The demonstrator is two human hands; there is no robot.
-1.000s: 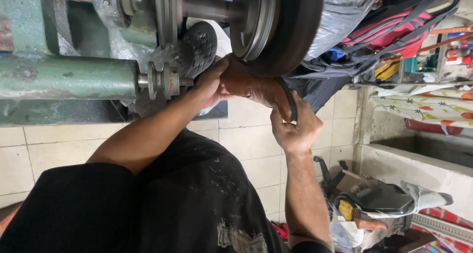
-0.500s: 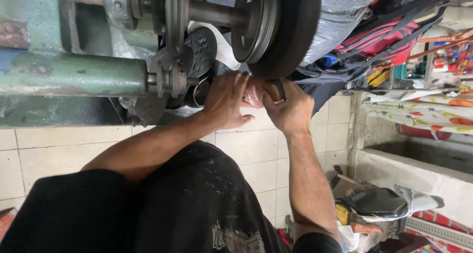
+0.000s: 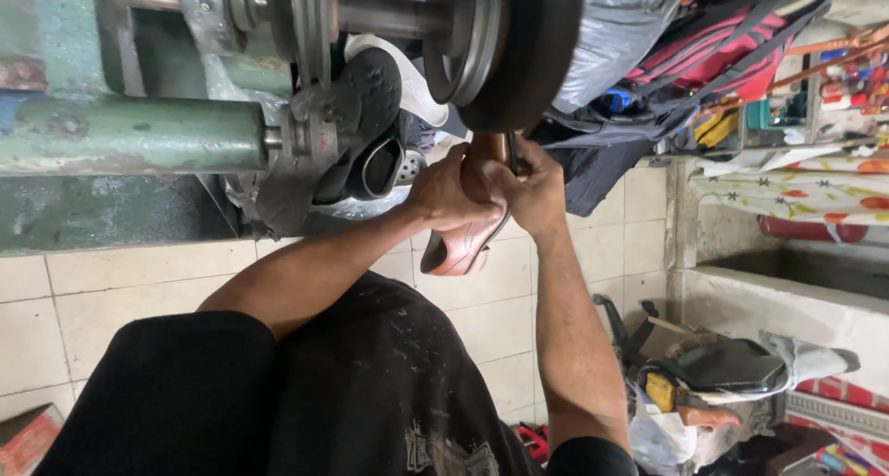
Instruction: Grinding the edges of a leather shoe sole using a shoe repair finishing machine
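Head view: brown leather shoe (image 3: 460,244) gripped by both hands and pressed up against the rim of the dark wheel (image 3: 537,50) on the green machine (image 3: 130,133). Left hand (image 3: 444,194) wrapped around the shoe from the machine side, right hand (image 3: 532,194) closed over its upper end, fingers meeting right under the wheel. Below, white floor tiles (image 3: 139,291); at right, a heap of bags (image 3: 722,365).
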